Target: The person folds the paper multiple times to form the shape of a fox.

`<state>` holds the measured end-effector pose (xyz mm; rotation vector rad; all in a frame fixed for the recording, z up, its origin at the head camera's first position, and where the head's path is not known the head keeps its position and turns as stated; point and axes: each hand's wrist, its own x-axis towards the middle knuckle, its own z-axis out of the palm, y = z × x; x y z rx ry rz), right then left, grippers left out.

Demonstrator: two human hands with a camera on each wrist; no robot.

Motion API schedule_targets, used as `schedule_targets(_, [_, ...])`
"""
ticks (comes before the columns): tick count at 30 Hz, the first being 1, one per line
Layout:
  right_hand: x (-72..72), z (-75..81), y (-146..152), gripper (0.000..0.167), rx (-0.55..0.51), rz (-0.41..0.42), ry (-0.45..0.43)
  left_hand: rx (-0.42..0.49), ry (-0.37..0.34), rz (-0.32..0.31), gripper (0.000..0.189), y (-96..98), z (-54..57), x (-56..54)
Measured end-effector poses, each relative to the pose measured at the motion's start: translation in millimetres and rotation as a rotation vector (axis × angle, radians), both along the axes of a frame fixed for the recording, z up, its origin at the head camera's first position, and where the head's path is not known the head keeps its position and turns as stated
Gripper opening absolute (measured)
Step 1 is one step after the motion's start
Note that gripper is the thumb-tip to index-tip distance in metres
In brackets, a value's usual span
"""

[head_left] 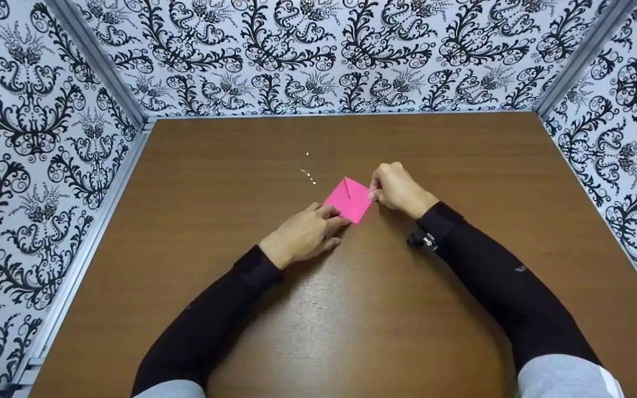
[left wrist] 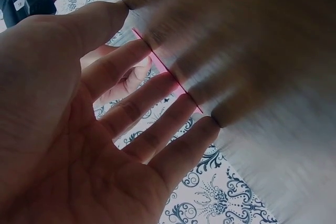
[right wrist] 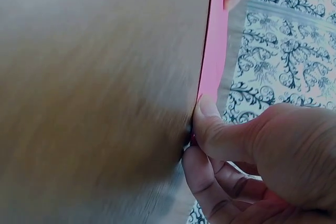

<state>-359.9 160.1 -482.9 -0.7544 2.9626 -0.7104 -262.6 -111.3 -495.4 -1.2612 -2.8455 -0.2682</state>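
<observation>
A small pink folded paper square lies on the table, turned like a diamond, with a fold line running down from its top corner. My left hand rests its fingertips on the paper's lower-left edge. In the left wrist view those fingers are nearly straight against the paper's thin edge. At the paper's right corner, my right hand pinches it between thumb and fingers. The right wrist view shows the thumb on top of the pink paper and the forefinger by its edge.
Several tiny white bits are scattered on the brown wooden table behind the paper. Panels with a black-and-white pattern stand along the back and both sides, joined by metal posts. A small black camera sits at my right wrist.
</observation>
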Motion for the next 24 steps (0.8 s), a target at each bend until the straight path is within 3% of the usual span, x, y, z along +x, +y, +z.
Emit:
schedule_targets(13, [-12.3, -0.2, 13.9, 0.013, -0.032, -0.068, 0.025, 0.002, -0.028, 0.012, 0.051, -0.3, 1.5, 0.3])
schedule_targets(24, [-5.1, 6.4, 17.5, 0.011, -0.026, -0.076, 0.022, -0.009, -0.024, 0.001, 0.050, -0.5, 1.8, 0.3])
